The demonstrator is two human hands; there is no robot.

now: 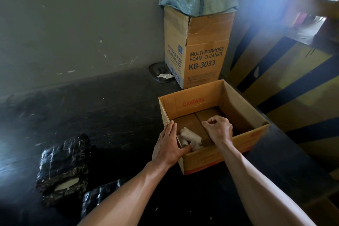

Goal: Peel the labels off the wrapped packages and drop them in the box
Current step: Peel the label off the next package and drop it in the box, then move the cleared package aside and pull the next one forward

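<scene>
Left hand (169,145) lies flat with fingers extended; right hand (219,128) hangs loosely curled, both forearms outstretched.

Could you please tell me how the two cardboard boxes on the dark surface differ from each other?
The Glodway box is low, open and unlined, with peeled labels inside; the foam cleaner box is tall and lined with a bluish bag. Both hands are at the Glodway box, none at the foam cleaner box. Both are tan cardboard.

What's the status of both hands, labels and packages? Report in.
Left hand flat on open box rim. Right hand curled over box interior. Peeled labels inside. Two wrapped packages left on table. Nothing blocking.
</scene>
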